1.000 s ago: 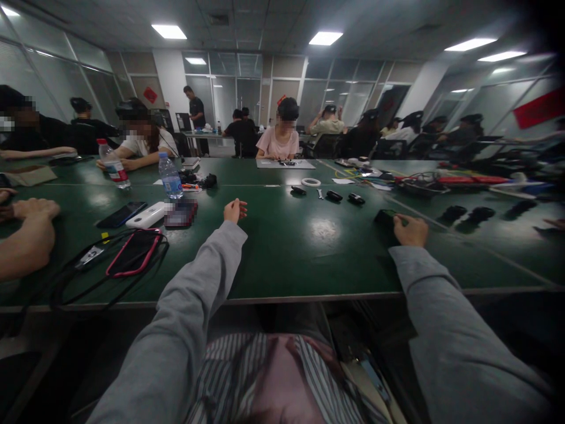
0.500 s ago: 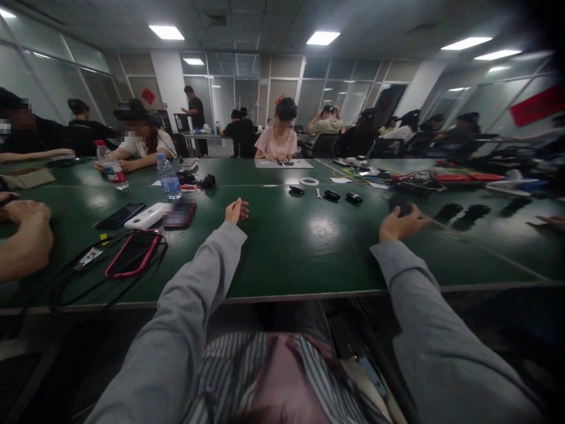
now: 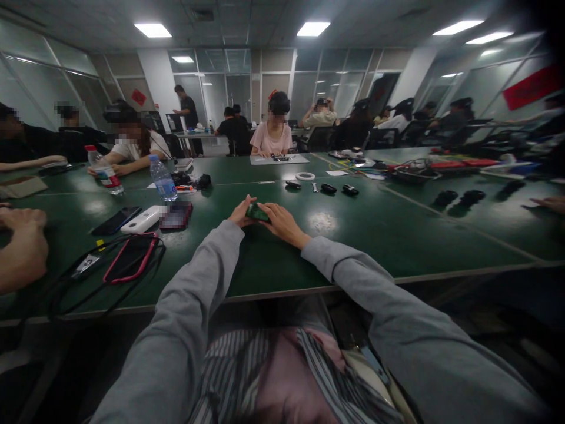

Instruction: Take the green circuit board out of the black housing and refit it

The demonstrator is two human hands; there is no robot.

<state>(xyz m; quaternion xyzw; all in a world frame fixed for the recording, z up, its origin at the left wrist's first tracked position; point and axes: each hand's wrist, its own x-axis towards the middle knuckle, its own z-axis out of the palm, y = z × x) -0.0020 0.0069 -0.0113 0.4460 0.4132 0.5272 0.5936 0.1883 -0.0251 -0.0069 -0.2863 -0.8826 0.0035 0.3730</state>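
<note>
A small dark object with a glossy, green-tinted face [image 3: 258, 212] is held between my two hands, a little above the green table [image 3: 353, 247]. My left hand [image 3: 241, 213] grips its left side, thumb and fingers closed on it. From the right, my right hand [image 3: 283, 224] has its fingers over the object's upper edge and right end. What kind of thing it is I cannot make out. Beyond my hands lie several small black items, one of them a black oval piece [image 3: 293, 185], near a small silvery wrench-shaped piece [image 3: 315, 187].
To the left are a pink-rimmed phone [image 3: 131, 258] with a black cord, a dark phone [image 3: 116, 220], a white device [image 3: 143, 219] and two water bottles [image 3: 163, 179]. A white ring [image 3: 305, 176] lies farther back. Co-workers sit around; another person's hand [image 3: 22, 247] rests at left.
My right hand has come in from the right with the dark object and now meets my left hand, which has closed on the object too. The view has shifted slightly.
</note>
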